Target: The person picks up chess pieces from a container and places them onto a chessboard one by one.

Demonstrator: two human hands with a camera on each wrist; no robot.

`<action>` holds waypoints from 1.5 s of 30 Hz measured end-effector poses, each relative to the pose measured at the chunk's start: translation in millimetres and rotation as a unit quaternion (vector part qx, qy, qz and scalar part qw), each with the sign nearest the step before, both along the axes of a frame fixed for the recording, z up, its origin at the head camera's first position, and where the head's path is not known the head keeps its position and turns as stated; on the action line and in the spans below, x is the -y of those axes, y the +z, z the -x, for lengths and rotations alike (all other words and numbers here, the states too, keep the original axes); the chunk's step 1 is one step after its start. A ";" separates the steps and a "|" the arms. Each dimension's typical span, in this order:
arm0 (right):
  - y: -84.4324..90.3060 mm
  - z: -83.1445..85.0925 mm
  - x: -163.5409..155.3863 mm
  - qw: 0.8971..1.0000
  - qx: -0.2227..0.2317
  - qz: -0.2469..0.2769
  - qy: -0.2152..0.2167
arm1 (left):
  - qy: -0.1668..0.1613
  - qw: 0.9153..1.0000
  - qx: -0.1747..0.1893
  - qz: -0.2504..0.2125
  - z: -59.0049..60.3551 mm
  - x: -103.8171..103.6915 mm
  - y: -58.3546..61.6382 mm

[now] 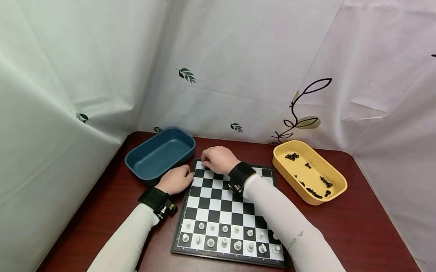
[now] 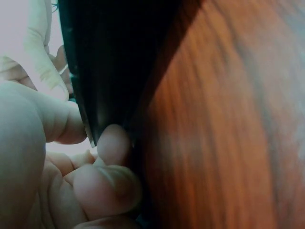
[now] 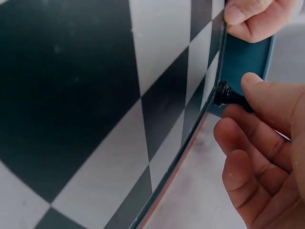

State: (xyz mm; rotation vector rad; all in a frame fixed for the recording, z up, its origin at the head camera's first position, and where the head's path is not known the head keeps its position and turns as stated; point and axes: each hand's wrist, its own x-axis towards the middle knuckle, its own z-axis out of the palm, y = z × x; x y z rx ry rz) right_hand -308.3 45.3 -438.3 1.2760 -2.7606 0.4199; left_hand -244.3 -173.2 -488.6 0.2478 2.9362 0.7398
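My right hand (image 1: 220,159) is over the far left corner of a black-and-white chessboard (image 1: 215,205). In the right wrist view its thumb and forefinger pinch a black chess piece (image 3: 225,94), base toward the board; the piece's top is hidden by the fingers. My left hand (image 1: 175,179) holds the board's left edge near that corner. In the left wrist view the thumb and fingertips (image 2: 114,143) lie on either side of the board's dark rim. White chess pieces (image 1: 224,241) stand upright in two rows along the near side.
A blue tub (image 1: 139,173) sits left of the board, close beside my left hand. To the right, a yellow tub (image 1: 311,172) holds several loose black chess pieces (image 1: 325,182). A patterned white curtain (image 1: 220,91) hangs behind the dark red wooden table (image 1: 367,223).
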 end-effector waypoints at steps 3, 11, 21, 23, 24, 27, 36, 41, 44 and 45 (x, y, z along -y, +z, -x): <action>-0.9 0.9 2.6 1.000 0.002 -0.003 0.004 | 0.001 1.000 -0.002 0.000 0.2 -1.2 1.4; -5.7 6.2 9.5 1.000 0.003 -0.015 0.001 | -0.004 1.000 -0.005 0.000 1.0 -1.7 1.5; -7.9 4.9 15.3 1.000 0.011 -0.001 0.000 | -0.001 1.000 0.000 -0.002 -0.2 -0.4 2.2; -8.5 3.9 15.2 1.000 0.016 0.003 -0.004 | -0.002 1.000 0.000 -0.001 -0.4 -0.5 2.3; -8.7 3.5 15.2 1.000 0.017 0.005 -0.005 | -0.002 1.000 0.000 -0.001 -0.4 -0.6 2.4; -9.2 2.8 15.2 1.000 0.022 0.009 -0.011 | -0.002 1.000 -0.002 -0.001 -0.2 -0.1 2.3; -11.1 -0.3 9.6 0.999 0.026 0.009 -0.020 | -0.002 1.000 -0.009 0.004 0.9 1.4 -1.6; -11.2 -2.4 -2.4 1.000 0.010 0.006 -0.024 | -0.003 1.000 -0.010 0.005 2.4 1.2 -2.9; -8.6 -4.3 -13.1 1.000 0.003 0.014 -0.028 | -0.003 1.000 -0.008 0.007 2.7 0.8 -3.0; -7.3 -4.8 -17.0 0.999 0.000 0.017 -0.031 | -0.002 1.000 -0.008 0.008 3.0 0.6 -3.0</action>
